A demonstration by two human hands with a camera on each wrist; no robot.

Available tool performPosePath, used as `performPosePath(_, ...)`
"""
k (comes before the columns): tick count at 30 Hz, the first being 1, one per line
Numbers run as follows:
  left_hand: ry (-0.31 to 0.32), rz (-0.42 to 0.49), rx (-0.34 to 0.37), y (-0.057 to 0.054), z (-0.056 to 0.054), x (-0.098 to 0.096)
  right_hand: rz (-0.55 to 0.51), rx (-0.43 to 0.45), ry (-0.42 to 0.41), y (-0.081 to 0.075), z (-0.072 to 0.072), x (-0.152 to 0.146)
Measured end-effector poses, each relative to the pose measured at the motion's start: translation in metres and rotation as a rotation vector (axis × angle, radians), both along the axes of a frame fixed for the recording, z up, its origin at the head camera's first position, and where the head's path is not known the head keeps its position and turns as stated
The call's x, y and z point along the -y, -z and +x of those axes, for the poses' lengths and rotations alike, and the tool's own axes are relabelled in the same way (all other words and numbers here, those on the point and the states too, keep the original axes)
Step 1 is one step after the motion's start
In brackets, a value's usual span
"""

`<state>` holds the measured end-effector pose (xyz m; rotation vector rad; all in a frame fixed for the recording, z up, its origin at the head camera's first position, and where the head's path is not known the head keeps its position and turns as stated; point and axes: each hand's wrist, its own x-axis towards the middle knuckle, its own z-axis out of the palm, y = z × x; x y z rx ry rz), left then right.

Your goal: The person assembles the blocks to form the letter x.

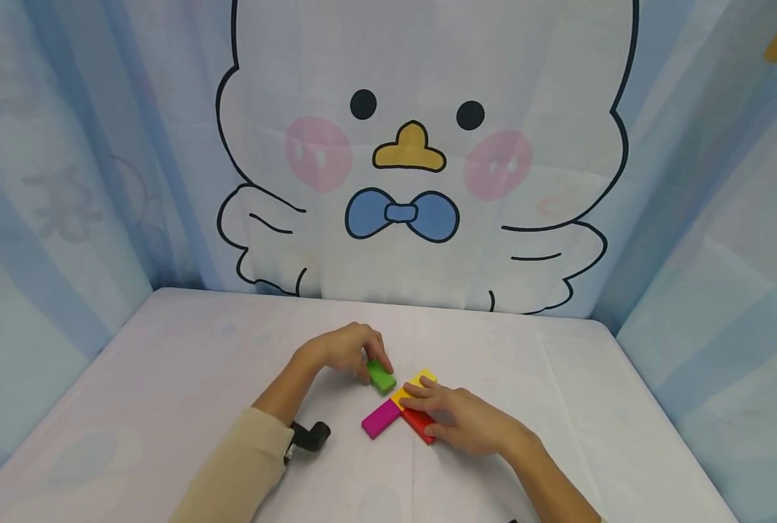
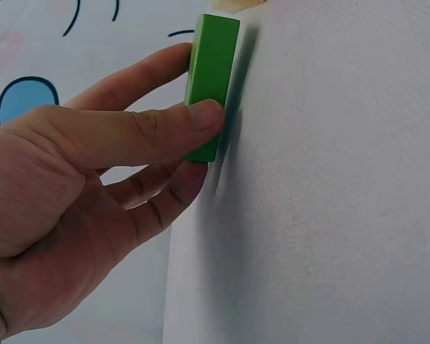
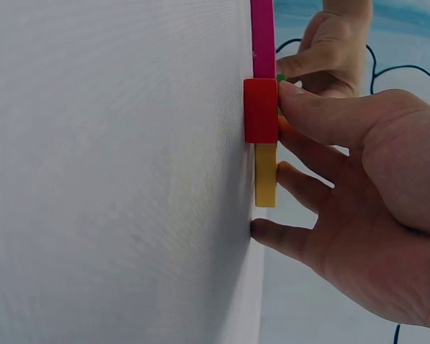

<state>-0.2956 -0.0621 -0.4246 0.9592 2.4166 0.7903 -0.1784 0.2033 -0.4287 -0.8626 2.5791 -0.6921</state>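
Between thumb and fingers, my left hand [image 1: 349,347] pinches a green block [image 1: 381,378]. The left wrist view shows the thumb along one face of that green block [image 2: 216,61], close to the white tabletop. Just to the right and nearer lie a yellow block [image 1: 425,375], a magenta block [image 1: 381,419] and a red block [image 1: 417,423], meeting at a corner. Over them reaches my right hand [image 1: 469,419], fingers spread on the yellow block and thumb at the red one. In the right wrist view the red block [image 3: 261,111] stands before the yellow block [image 3: 266,175].
The table's white cloth [image 1: 166,407] spreads around the blocks on all sides. Behind it hangs a curtain [image 1: 414,276] with a cartoon bird, and pale blue cloth walls close both sides. A black device [image 1: 311,436] is strapped at the left wrist.
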Motion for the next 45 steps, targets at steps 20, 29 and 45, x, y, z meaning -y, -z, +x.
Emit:
performPosePath(20, -0.030, -0.022, -0.043, 0.004, 0.009, -0.007, -0.007, -0.009, 0.000, 0.000, 0.001, 0.001)
performPosePath(29, -0.031, -0.004, -0.052, 0.005, 0.010, -0.008, 0.003, -0.022, 0.000, -0.001, 0.002, 0.001)
performPosePath(45, -0.013, -0.018, -0.067, 0.003, 0.015, -0.010, 0.001, -0.017, -0.003, 0.000, 0.001, 0.001)
